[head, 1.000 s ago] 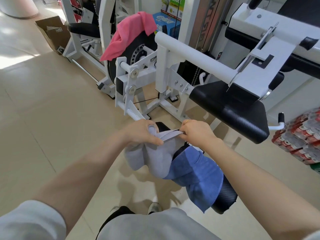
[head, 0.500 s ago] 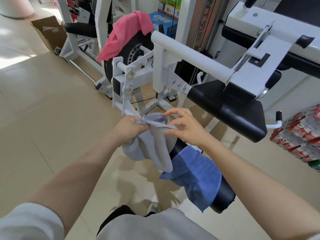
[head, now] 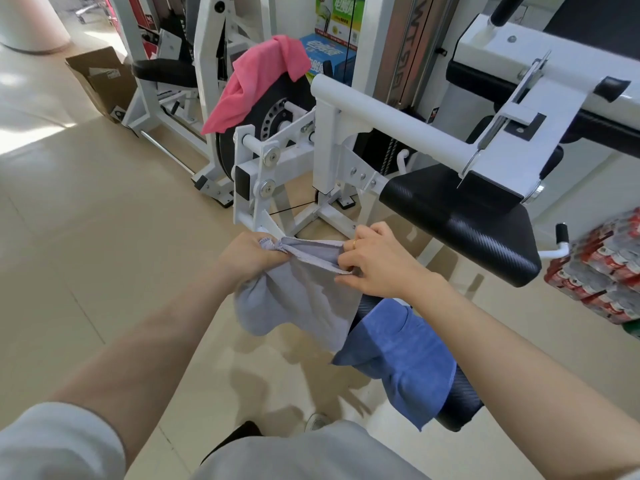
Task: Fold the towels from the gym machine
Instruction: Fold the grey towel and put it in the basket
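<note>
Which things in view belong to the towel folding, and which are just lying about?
Job in hand:
- grey towel, gripped along its top edge by the left hand and right hand
- blue towel, draped over a black roller pad
- pink towel, draped over the machine's black wheel

Lying about:
- cardboard box
- shrink-wrapped drink cans
- blue carton

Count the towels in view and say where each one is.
3. Grey towel held in both hands; blue towel draped over the black roller pad; pink towel on the machine's wheel. Others may be hidden.
</note>
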{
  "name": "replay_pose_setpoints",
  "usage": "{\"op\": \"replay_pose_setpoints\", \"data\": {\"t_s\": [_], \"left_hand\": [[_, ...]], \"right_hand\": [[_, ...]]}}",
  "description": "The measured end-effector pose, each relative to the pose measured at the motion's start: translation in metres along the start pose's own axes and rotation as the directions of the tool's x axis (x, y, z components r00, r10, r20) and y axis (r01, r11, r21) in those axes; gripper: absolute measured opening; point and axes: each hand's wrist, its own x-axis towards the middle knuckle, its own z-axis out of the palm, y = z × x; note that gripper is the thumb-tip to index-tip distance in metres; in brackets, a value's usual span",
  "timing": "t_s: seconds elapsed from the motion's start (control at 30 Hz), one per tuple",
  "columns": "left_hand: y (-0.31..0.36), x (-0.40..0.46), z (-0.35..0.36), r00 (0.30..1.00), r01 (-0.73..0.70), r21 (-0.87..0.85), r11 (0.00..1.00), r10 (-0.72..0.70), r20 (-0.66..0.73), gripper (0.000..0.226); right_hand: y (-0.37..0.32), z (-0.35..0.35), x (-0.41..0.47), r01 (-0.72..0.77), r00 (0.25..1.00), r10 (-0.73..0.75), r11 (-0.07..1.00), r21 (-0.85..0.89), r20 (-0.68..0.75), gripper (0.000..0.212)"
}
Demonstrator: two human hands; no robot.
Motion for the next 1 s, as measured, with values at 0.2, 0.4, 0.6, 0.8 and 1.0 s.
{"op": "replay_pose_setpoints", "data": {"t_s": [0.2,0.4,0.6,0.8,1.0], "left_hand": [[0.0,-0.008,-0.024,0.984,-0.133,-0.11,0.985,0.144,0.104,0.008],[-0.008,-0.006,-0.036,0.995,-0.079,-0.323,0.943,0.094,0.032,0.021],[-0.016,-0.005,-0.049,0.993,0.103,-0.466,0.879,-0.067,0.093,0.016],[-0.017,-0.012,-0.064,0.961,0.208,-0.497,0.842,-0.081,0.266,0.015],[-0.022,-0.004,-0.083,0.968,0.247,-0.491,0.836,-0.194,0.158,0.028]], "right_hand": [[0.006,0.002,0.004,-0.295,0.943,0.329,0.901,0.317,-0.059,0.03],[-0.001,0.014,0.008,-0.493,0.854,0.517,0.84,0.225,-0.059,0.046],[-0.033,0.002,0.015,-0.331,0.726,0.651,0.047,0.943,0.222,0.032],[-0.056,-0.005,0.019,0.024,0.796,0.532,-0.505,0.863,0.289,0.021],[-0.071,-0.009,0.026,0.216,0.733,0.582,-0.689,0.692,0.352,0.018]]}}
